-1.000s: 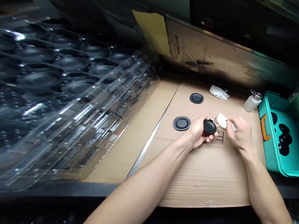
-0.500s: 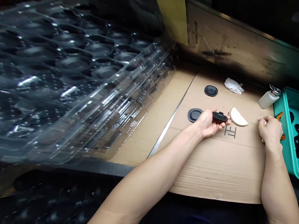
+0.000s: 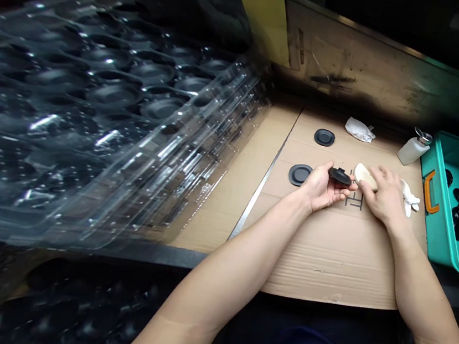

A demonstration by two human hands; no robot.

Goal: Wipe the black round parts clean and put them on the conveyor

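My left hand (image 3: 323, 188) is closed on a black round plastic lid with a small tab (image 3: 340, 176), held tilted just above the cardboard. Close to its right, a white half-round pad (image 3: 363, 175) lies on the cardboard. My right hand (image 3: 385, 195) is at the right end of this pad, fingers apart, thumb by its near edge; whether it touches the pad is hard to tell. A crumpled white cloth (image 3: 409, 198) sits just right of that hand. Two more black lids lie flat, one beside my left wrist (image 3: 299, 174) and one farther back (image 3: 324, 137).
On the left, clear plastic trays (image 3: 146, 167) with black round parts are stacked. At right stands a teal bin (image 3: 440, 226) with an orange handle (image 3: 431, 192) and several glossy black pieces. A white pump bottle (image 3: 413, 150) and another white cloth (image 3: 359, 130) are at the back.
My right hand has let go of the white cloth near the bin and moved left to the white pad. My left hand stays in place with the black lid.
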